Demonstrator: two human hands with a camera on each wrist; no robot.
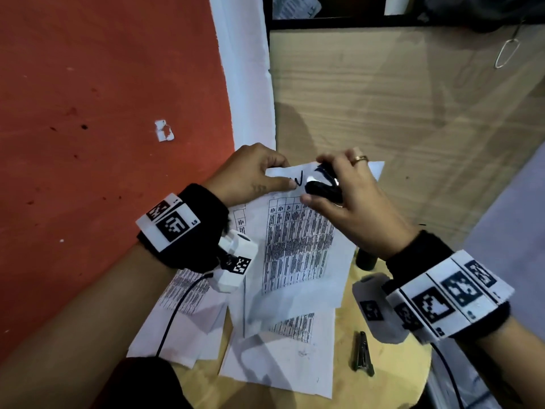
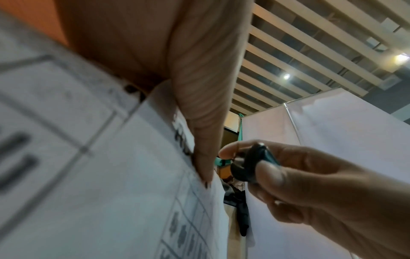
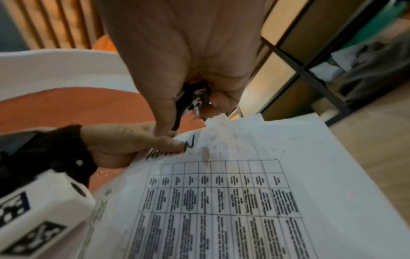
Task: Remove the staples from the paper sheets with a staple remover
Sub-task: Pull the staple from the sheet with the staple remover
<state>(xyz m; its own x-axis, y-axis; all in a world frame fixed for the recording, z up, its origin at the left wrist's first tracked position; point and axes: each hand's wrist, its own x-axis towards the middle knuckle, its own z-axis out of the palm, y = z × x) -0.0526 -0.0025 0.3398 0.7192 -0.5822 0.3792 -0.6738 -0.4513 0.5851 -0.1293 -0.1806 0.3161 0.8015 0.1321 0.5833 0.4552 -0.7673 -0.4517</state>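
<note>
My left hand [image 1: 267, 175] pinches the top left corner of a stapled set of printed sheets [image 1: 298, 249], lifted above the table; its thumb [image 3: 142, 142] lies over handwriting on the top page [image 3: 221, 192]. My right hand [image 1: 333, 187] grips a black staple remover [image 1: 324, 184] between thumb and fingers, at the sheets' top edge just right of the left hand. In the left wrist view the staple remover [image 2: 252, 163] sits close beside the sheets [image 2: 111, 175], not touching them. Its metal claws [image 3: 190, 103] point toward the paper's top edge. No staple is discernible.
More printed sheets [image 1: 188, 326] lie spread on a round wooden table [image 1: 383, 367]. A metal tool [image 1: 363, 355] lies on the table at the right. A small dark cylinder [image 1: 365, 259] stands under my right wrist. Red floor [image 1: 103, 113] is at left, a wooden cabinet [image 1: 383, 98] ahead.
</note>
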